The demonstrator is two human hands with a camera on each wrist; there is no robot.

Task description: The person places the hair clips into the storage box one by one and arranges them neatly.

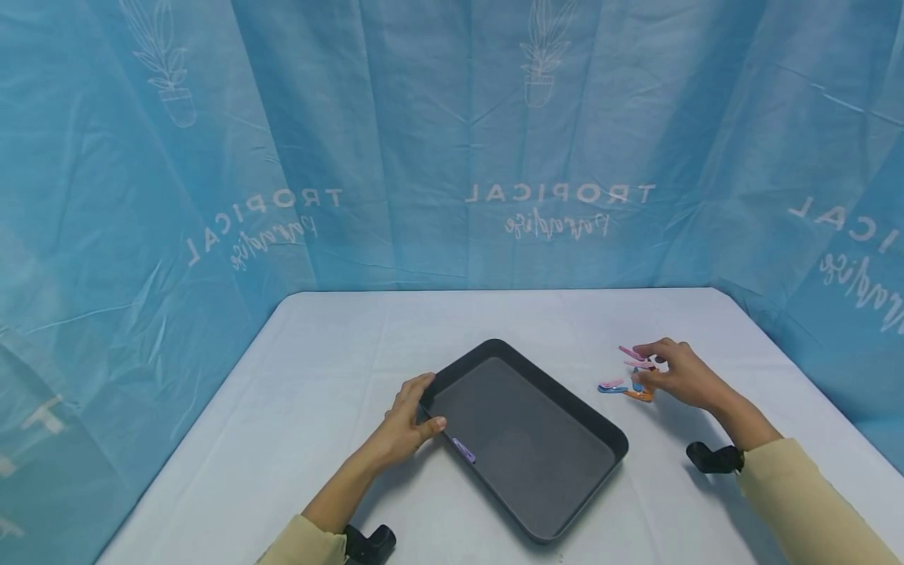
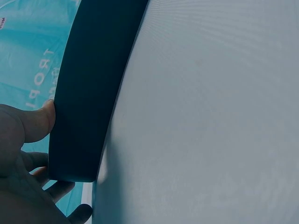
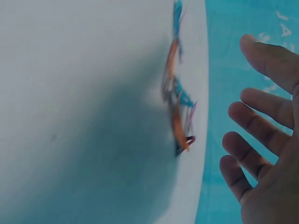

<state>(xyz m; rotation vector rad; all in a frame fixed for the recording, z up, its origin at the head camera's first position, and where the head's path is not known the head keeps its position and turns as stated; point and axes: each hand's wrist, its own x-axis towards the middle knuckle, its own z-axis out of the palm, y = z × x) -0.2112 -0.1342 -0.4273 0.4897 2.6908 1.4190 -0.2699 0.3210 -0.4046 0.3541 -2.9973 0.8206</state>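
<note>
A dark grey baking tray (image 1: 526,439) lies slanted on the white table. My left hand (image 1: 404,420) holds its left corner, thumb at the rim and fingers round the outside. Against the tray's near-left wall is a small purple clip (image 1: 464,450); whether it grips the rim I cannot tell. To the right of the tray, my right hand (image 1: 681,375) reaches over a small pile of pink, blue and orange plastic clips (image 1: 639,396). In the right wrist view its fingers (image 3: 254,128) are spread, apart from the blurred clips (image 3: 177,112), with nothing seen between them.
A white cloth covers the table (image 1: 353,337). Blue printed curtains (image 1: 417,141) hang behind the table and along both sides. Black wrist cameras, one (image 1: 713,457) on the right and one (image 1: 370,543) on the left, stick out from the sleeves.
</note>
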